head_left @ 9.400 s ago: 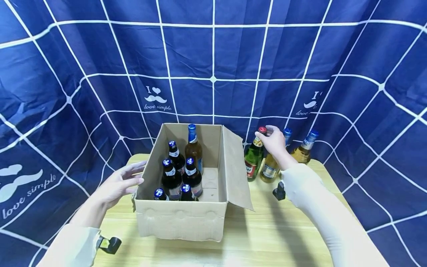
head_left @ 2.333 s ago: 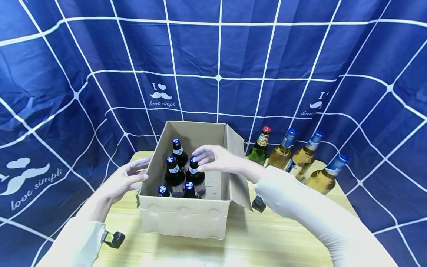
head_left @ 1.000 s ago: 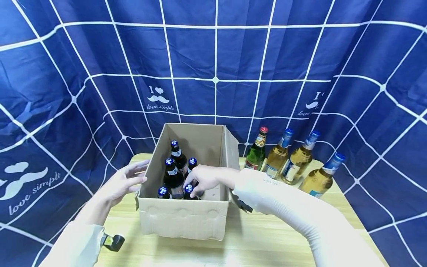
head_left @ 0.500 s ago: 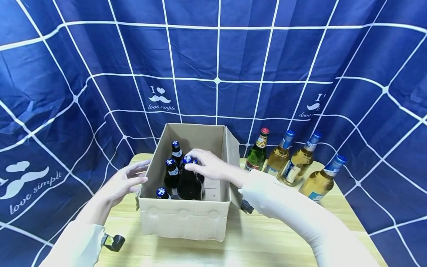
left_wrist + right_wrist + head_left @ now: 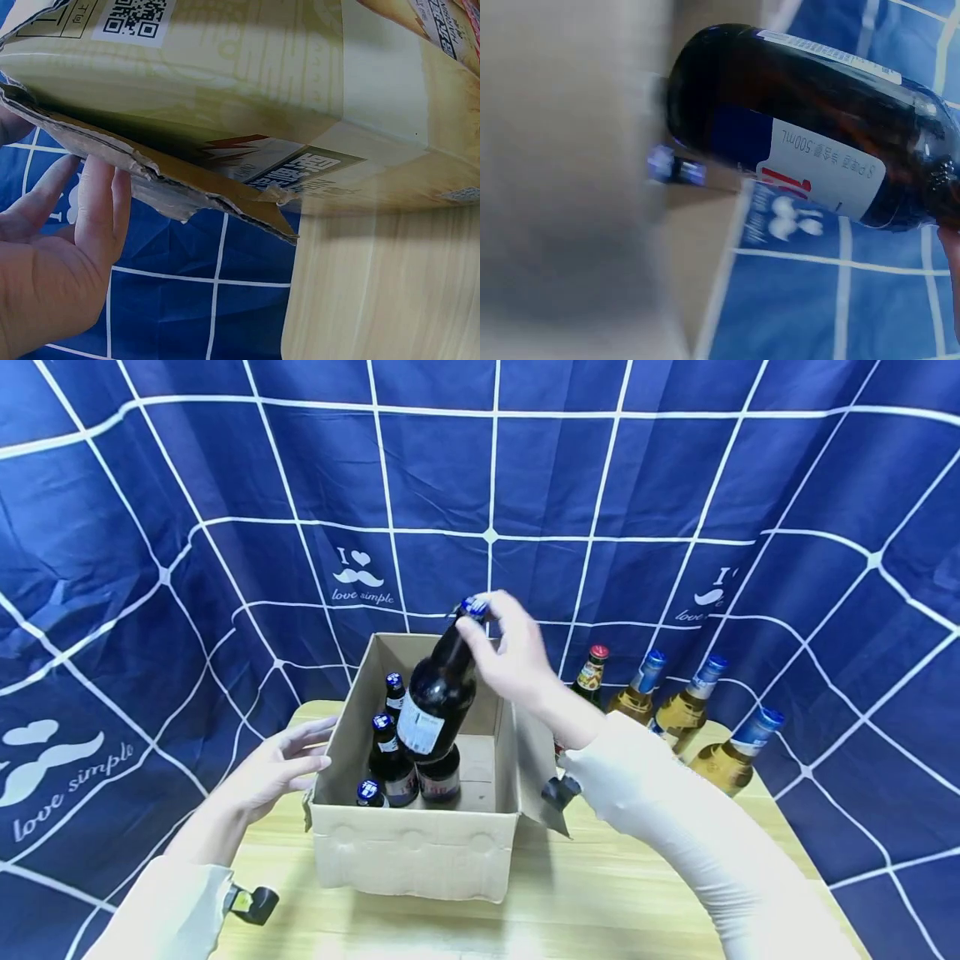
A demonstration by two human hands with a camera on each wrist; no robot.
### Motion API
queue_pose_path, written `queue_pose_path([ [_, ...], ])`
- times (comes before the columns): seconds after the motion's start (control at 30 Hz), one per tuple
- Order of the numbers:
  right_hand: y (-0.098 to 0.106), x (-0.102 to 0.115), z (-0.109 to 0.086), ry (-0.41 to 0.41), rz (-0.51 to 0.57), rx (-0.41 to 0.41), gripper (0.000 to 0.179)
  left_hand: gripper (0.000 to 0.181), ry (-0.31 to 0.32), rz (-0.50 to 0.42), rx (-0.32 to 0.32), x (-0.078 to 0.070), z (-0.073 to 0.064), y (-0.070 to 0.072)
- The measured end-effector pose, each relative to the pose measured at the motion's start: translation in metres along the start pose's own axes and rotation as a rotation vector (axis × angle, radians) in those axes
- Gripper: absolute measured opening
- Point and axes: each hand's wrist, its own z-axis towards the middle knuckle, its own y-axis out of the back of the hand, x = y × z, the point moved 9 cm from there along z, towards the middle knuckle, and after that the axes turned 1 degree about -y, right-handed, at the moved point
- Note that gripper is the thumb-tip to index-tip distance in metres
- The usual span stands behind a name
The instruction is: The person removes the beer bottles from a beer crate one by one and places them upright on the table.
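Observation:
My right hand [image 5: 517, 652] grips a dark brown beer bottle [image 5: 438, 693] by its neck, just below the blue cap. The bottle hangs tilted over the open cardboard box [image 5: 408, 852], its base at the lower left. In the right wrist view the same beer bottle [image 5: 810, 135] shows a white and blue label. Several more dark beer bottles [image 5: 386, 768] stand inside the box along its left side. My left hand [image 5: 277, 768] rests at the box's left side with loosely extended fingers. In the left wrist view its fingers [image 5: 94, 202] touch the torn cardboard flap [image 5: 150, 161].
A green bottle with a red cap [image 5: 591, 672] and three amber bottles with blue caps [image 5: 682, 710] stand on the wooden table [image 5: 600, 893], right of the box. The box's right flap [image 5: 536, 768] hangs outward. A blue gridded curtain [image 5: 547, 477] surrounds the table.
My right hand has lifted a dark bottle from the box's front, up and rightward. Earlier, a brown bottle left the box's back and another amber bottle appeared at right. My left hand stays put.

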Motion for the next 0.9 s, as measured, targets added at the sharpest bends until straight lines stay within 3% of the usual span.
queue_pose_path([
  [0.1,0.031,0.015,0.009,0.059,0.029,-0.127,0.017,0.063,-0.002,0.004,0.001,-0.001,0.000,-0.001],
  [0.27,0.082,0.033,0.016,0.106,0.013,-0.269,0.020,0.062,-0.015,-0.006,0.002,-0.003,-0.001,-0.001],
  [0.43,0.126,0.031,0.016,0.046,0.021,-0.367,0.012,0.061,-0.021,-0.021,-0.002,-0.003,-0.002,-0.001],
  [0.53,0.145,0.025,0.010,0.007,0.002,-0.374,0.007,0.060,-0.019,-0.020,0.001,-0.003,-0.002,-0.002],
  [0.63,0.159,0.018,0.001,-0.025,-0.081,-0.355,0.013,0.060,-0.031,-0.018,0.011,-0.005,-0.003,-0.003],
  [0.77,0.171,0.004,-0.017,-0.023,-0.241,-0.312,0.021,0.060,-0.038,-0.020,0.010,-0.006,-0.003,-0.003],
  [0.9,0.177,-0.018,-0.042,-0.024,-0.326,-0.246,0.018,0.060,-0.028,-0.017,0.009,-0.005,-0.003,-0.004],
])
